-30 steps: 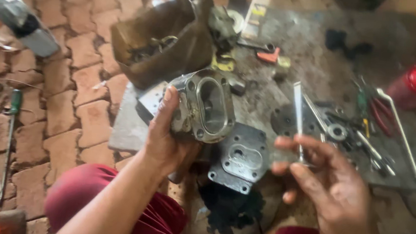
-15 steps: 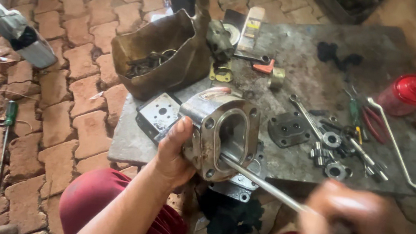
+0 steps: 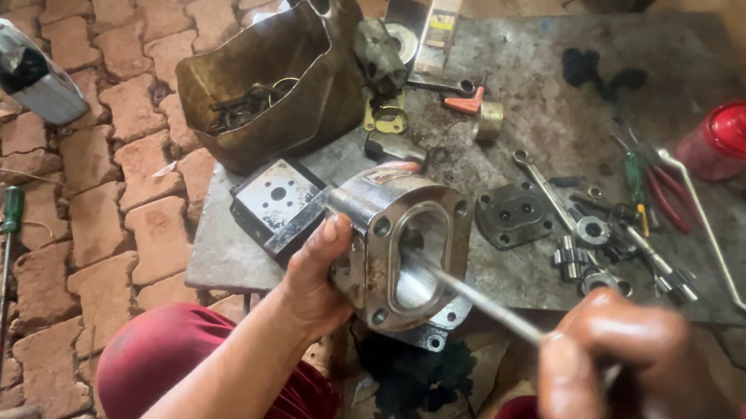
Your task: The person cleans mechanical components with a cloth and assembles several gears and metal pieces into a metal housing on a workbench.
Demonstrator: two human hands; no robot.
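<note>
My left hand (image 3: 319,272) grips a metal pump housing (image 3: 388,237) with an oval opening, held up over the front edge of the grey work slab (image 3: 540,116). My right hand (image 3: 634,381) is closed around a thin metal rod (image 3: 481,300) whose tip reaches into the housing's opening. A square metal end plate (image 3: 274,200) lies just behind the housing on the slab. A second flat cover plate (image 3: 513,213) rests to the right of the housing.
A cut-open brown can (image 3: 267,86) with parts stands at the slab's back left. Spanners, nuts and red-handled pliers (image 3: 658,192) lie at the right, by a red oil can (image 3: 734,136). A green screwdriver (image 3: 10,225) lies on the brick floor at the left.
The housing has turned so its opening faces me and dropped lower. My right hand picked up the rod and pushed it into the opening, then drew back toward the lower right.
</note>
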